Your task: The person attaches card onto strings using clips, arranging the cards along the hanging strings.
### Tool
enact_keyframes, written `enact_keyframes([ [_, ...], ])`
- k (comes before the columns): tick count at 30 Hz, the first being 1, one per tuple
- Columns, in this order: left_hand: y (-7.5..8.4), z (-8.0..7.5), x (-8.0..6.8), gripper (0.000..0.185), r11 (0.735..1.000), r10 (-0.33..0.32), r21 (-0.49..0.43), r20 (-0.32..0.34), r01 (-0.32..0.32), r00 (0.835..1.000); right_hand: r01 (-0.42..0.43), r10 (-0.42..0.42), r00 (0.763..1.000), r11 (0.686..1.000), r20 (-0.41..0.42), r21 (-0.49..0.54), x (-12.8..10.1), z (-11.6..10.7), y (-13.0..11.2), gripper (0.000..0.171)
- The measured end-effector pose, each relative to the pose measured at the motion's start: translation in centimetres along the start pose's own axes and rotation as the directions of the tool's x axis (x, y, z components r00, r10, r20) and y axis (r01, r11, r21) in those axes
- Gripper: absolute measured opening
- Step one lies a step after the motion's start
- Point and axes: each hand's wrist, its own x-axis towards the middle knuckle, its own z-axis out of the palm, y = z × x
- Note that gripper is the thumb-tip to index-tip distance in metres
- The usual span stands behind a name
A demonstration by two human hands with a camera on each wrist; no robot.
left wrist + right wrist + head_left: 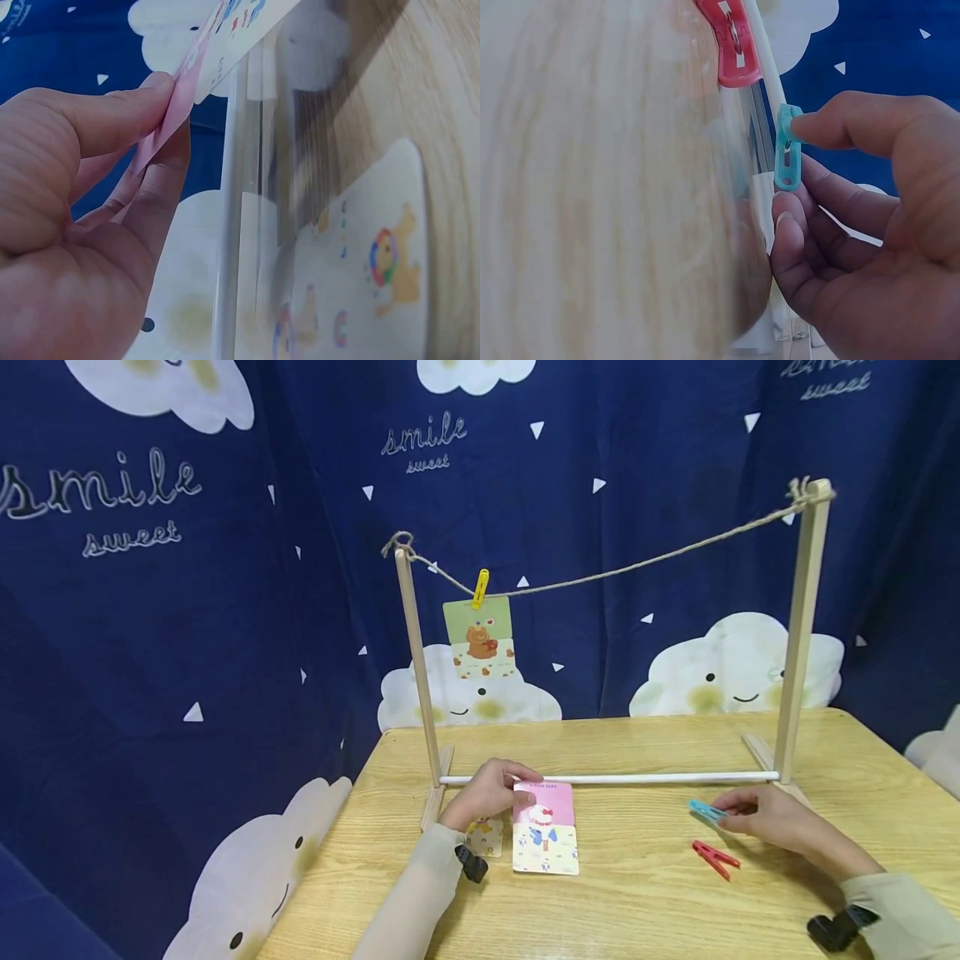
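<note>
Pinching pink card (543,814) w/ L hand (487,793), blue peg (707,812) w/ R hand (772,820)

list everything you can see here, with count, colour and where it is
table: 1, light wood, foreground
rack: 1, pale wood posts with white crossbar, on the table
string: 1, tan, tied between the posts
yellow peg: 1, on the string
bear card: 1, green, hanging from the yellow peg
pink card: 1, pinched by the left hand
small card: 1, cream, under the left wrist
blue peg: 1, at the right fingertips
red peg: 1, on the table
curtain: navy with clouds, behind
left hand: on the pink card
right hand: pinching the blue peg
</note>
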Motion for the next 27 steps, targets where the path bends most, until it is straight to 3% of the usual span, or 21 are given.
enact_keyframes([
  [27,1.4,-0.2,0.2,0.032,0.997,0.014,-0.079,-0.009,-0.015,1.0,0.012,-0.012,0.999,1.0,-0.046,-0.008,0.2,-0.1,-0.3,0.028],
])
